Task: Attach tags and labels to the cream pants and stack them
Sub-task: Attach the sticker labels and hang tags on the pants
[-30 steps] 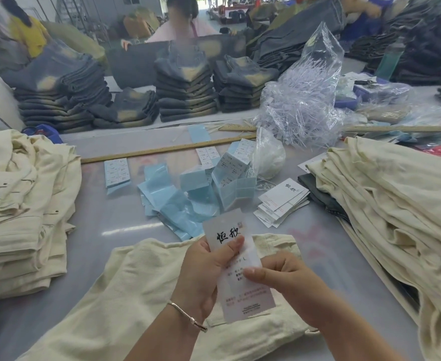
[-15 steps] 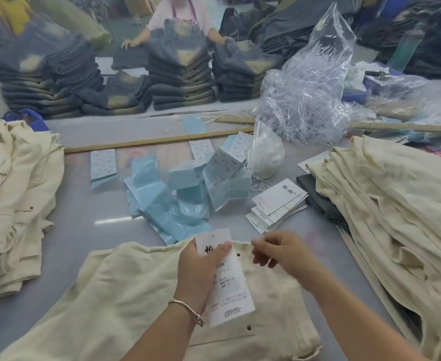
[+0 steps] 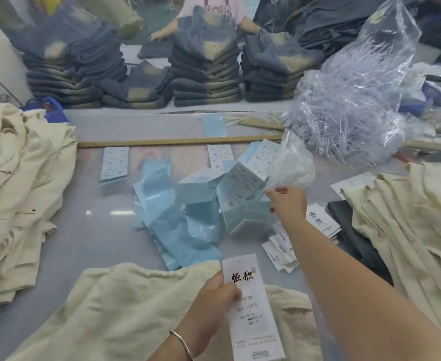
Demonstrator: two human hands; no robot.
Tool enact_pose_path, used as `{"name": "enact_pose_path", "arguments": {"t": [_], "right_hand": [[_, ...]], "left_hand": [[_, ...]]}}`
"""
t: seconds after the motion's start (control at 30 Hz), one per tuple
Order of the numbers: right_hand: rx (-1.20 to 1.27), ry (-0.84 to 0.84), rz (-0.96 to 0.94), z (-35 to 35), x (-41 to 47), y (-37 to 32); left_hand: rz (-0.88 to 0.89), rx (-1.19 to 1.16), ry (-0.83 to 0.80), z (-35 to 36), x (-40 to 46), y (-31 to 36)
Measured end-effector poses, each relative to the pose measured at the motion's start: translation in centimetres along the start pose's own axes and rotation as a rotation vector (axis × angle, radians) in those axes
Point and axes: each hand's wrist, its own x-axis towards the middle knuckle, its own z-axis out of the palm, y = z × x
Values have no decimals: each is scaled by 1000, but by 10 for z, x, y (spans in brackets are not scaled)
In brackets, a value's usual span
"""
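Two bare arms come in from the bottom of the view. There are no sleeves on them, so each forearm shows all the way down to the edge. The left hand (image 3: 215,299) has a thin silver bangle (image 3: 183,345) around its wrist. The bangle is smooth, plain and shiny, with no stones or charms on it, and it sits a little loose. The right hand (image 3: 288,200) has no ring, watch or band on it. No gloves are worn on either hand. The nails look short, with no bright paint on them.
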Motion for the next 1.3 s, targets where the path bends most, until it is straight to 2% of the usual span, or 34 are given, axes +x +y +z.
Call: {"name": "enact_pose_path", "arguments": {"t": [0.17,0.33,0.5,0.57,0.67,0.73,0.83,1.0,1.07,1.17,1.3], "right_hand": [[162,20,146,11,8,6],[211,122,29,1,-9,8],[235,144,-86,-27,-37,-2],[404,69,-75,-45,-49,-10],[683,-194,4,-74,-79,-26],[665,-338,23,-90,-108,-33],[528,-459,13,-103,-158,-36],[512,-608,31,-111,-232,-33],[562,-627,37,-110,-253,-30],[516,-567,36,-109,-276,-24],[410,-544,21,-113,-292,-12]], "left_hand": [[27,-7,2,-1,8,1],[13,-48,18,-2,7,3],[64,-35,29,-6,-3,5],[87,-47,23,-8,-8,5],[118,-131,4,-9,-19,9],[128,-255,-29,-9,-26,12],[148,-394,-91,-8,-42,16],[177,-374,-180,-2,-72,12],[179,-349,-248,1,-82,8],[169,-292,-338,7,-96,4],[183,-182,-337,11,-110,-1]]}}
